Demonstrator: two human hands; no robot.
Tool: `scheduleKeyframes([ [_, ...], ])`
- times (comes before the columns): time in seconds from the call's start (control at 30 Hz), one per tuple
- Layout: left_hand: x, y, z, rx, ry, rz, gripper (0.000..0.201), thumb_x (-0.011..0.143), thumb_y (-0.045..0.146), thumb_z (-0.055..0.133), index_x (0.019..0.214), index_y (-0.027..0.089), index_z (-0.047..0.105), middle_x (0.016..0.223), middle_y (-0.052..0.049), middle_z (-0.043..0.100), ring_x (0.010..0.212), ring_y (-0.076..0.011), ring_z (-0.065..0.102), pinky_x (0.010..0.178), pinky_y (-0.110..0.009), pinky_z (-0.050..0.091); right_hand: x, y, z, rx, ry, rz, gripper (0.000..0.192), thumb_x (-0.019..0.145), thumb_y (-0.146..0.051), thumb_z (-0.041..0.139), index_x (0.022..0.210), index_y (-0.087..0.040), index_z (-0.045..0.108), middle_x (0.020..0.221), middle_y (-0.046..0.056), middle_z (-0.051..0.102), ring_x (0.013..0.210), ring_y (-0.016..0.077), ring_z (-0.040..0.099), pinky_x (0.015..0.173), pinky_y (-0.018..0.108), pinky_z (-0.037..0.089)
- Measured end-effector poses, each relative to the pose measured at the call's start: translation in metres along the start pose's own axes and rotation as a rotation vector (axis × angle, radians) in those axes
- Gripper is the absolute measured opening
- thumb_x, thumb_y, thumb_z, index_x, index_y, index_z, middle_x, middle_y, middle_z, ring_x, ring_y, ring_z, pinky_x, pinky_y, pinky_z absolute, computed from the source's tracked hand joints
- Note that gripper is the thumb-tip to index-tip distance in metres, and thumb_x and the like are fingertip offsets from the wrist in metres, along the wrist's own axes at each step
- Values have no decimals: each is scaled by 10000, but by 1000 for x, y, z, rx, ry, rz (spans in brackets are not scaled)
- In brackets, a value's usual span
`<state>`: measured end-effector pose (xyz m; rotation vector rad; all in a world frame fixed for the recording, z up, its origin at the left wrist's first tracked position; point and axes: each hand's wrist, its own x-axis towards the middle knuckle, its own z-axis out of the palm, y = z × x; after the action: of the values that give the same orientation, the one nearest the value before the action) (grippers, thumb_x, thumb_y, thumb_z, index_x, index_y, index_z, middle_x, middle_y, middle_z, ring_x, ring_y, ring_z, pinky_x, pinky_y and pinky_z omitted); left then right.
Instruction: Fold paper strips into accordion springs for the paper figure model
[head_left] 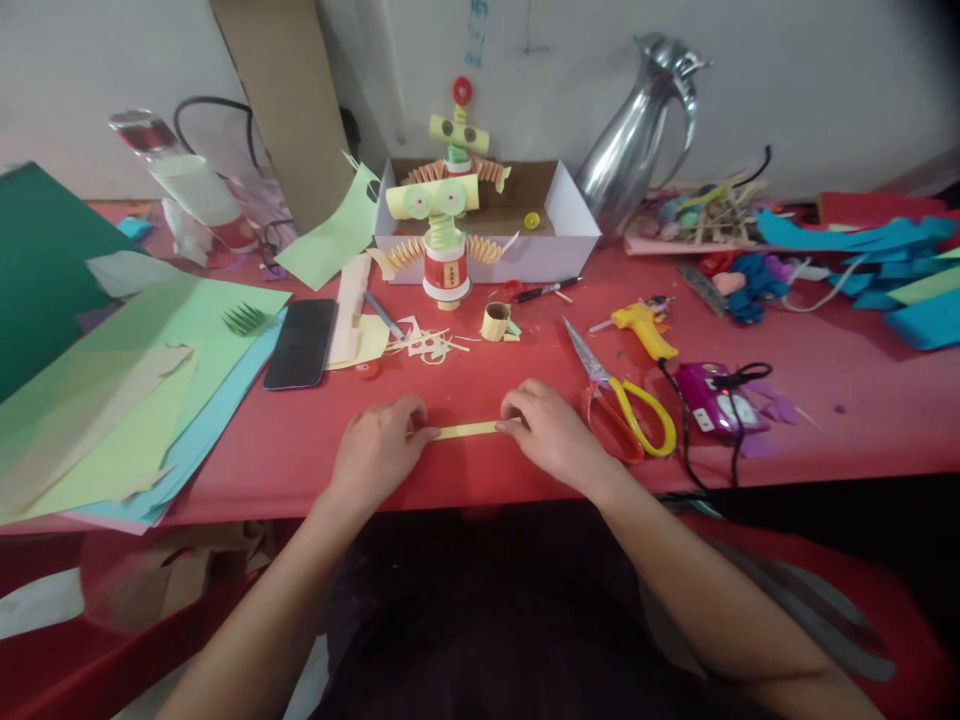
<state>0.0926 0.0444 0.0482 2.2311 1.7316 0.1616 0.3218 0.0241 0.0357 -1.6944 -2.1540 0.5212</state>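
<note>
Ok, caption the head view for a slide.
Left hand and right hand hold a yellow paper strip at a red table.

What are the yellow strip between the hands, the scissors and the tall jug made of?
Strip: likely matte paper; it looks thin and flat.
Scissors: grey blades, probably metal; smooth, brightly coloured handles, perhaps plastic.
Jug: polished metal, seemingly steel, given its mirror-like shine.
</note>
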Motion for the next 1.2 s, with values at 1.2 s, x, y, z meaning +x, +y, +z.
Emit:
scheduleKeyframes([
  [1.2,-19,-21,15,366,229,550,394,894,72,456,1253,152,598,1132,-123,678,1006,-245,630,801,-366,541,12,16,7,-694,127,-640,275,919,-13,432,958,-88,694,951,128,682,804,205,568,669,339,381],
])
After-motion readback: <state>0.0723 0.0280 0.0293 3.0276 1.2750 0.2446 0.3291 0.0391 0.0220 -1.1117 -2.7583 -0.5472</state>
